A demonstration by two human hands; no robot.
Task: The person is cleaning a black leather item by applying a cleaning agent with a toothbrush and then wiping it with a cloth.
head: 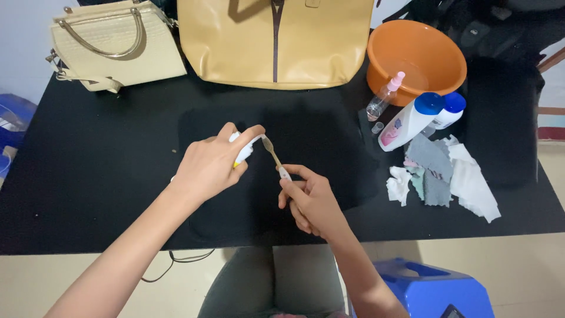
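Holding a small white tube (244, 150) in a closed grip, the left hand (209, 168) tips its nozzle toward the head of a toothbrush (275, 158), whose handle is pinched shut between the fingers of the right hand (312, 203); both meet just above the middle of the black desk (88, 176). To do this well, I judge the brush head should stay level and close under the nozzle, with a gentle squeeze so nothing drips on the dark mat (329, 141). The near desk edge lies just under the wrists, with a blue stool (435, 288) below. Left of the hands is bare; to the right lie cloth scraps (441, 174), lotion bottles (412, 121), a spray bottle (385, 94) and an orange basin (418, 59). At the far edge sit a tan bag (276, 41) and a cream handbag (115, 47).
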